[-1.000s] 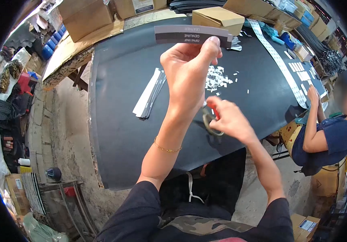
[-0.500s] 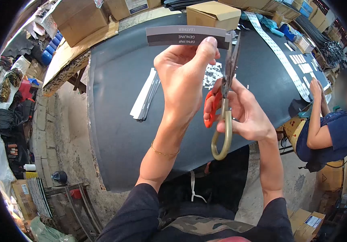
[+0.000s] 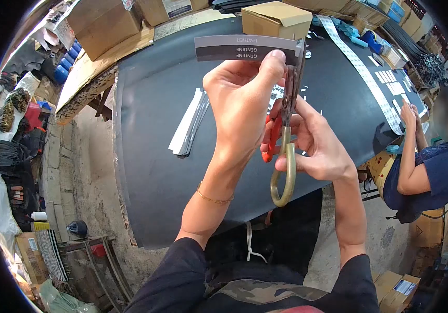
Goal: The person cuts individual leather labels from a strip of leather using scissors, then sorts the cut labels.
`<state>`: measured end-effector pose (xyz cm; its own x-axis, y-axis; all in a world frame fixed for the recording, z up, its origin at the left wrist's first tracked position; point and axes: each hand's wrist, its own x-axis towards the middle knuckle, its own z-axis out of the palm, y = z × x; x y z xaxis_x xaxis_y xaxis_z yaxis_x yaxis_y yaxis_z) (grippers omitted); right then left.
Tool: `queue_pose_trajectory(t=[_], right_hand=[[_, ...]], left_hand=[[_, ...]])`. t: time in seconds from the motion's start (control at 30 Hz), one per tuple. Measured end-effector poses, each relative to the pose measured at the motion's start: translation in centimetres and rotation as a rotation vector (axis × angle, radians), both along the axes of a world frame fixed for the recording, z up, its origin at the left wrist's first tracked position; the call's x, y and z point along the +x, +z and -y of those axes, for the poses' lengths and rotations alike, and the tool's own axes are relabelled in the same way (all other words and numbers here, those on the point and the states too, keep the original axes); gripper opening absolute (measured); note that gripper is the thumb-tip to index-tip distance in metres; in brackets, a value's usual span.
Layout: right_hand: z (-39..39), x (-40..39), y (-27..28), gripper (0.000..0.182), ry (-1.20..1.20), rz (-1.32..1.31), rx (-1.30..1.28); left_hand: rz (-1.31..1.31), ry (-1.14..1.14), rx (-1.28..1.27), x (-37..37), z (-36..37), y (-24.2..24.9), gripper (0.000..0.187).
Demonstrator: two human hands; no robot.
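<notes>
My left hand (image 3: pixel 244 99) pinches a grey and black label strip (image 3: pixel 218 48), printed "GENUINE LEATHER" and upside down from here. Thumb on top, it holds the strip raised above the table. Around the handles of a pair of scissors (image 3: pixel 289 99), one red and one brass-coloured, my right hand (image 3: pixel 320 151) is closed. The blades point away from me and lie at the strip's right end, looking nearly closed. Beneath my hands, small white scraps (image 3: pixel 277 93) lie on the dark tabletop, partly hidden. A fanned stack of strips (image 3: pixel 188 125) rests left of my left forearm.
The black-covered table (image 3: pixel 151 172) spreads under my arms. At its far edge stands a cardboard box (image 3: pixel 276 23). A long printed white strip (image 3: pixel 359 73) runs down the right side, near several small white pieces (image 3: pixel 388 78). A co-worker (image 3: pixel 416 156) sits at the right.
Both hands have shifted slightly; the strip has moved a little right. The scissor blades have come closer together across its right end, and the handles have drawn nearer each other.
</notes>
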<state>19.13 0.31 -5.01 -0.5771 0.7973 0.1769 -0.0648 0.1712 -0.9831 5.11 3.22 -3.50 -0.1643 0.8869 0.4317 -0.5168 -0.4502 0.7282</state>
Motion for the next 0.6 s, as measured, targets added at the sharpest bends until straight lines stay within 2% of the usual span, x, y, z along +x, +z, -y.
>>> queue_pose_trajectory(t=[0.33,0.6], right_hand=[[-0.06,0.13,0.31,0.048,0.011,0.007,-0.106],[-0.12,0.14,0.08,0.051,-0.003,-0.011,-0.037]], left_hand=[[-0.006,0.002,-0.008,-0.01,-0.17,-0.02,0.007],[-0.019,-0.002,0.003,0.03,-0.18,-0.13,0.007]])
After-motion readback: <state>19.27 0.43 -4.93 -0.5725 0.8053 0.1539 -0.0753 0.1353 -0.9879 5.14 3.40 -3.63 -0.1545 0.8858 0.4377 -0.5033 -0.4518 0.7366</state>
